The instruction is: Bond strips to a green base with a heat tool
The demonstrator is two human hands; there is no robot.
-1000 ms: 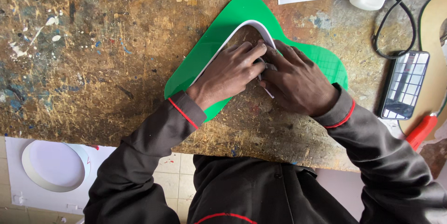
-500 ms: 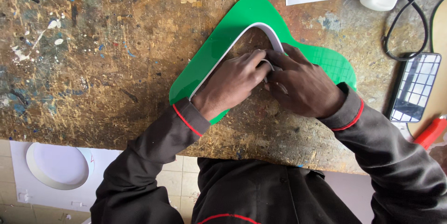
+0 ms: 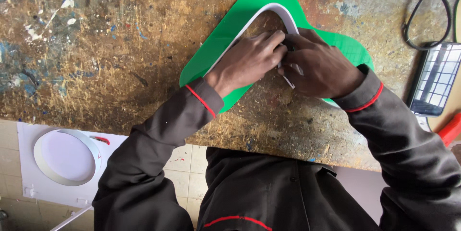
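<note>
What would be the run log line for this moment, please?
left hand: pressing white strip | right hand: on strip beside it | green sheet: flat on workbench

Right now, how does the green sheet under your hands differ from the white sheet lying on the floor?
The green sheet lies on the paint-flecked chipboard workbench; the white sheet lies lower, on the tiled floor. The green sheet is a curved boomerang-like shape with a white band along its inner edge; the white sheet is straight-edged with a round cut-out ringed by a raised rim. The left hand and right hand press on the green one; nothing touches the white one. Both are thin, flat sheets.
</note>
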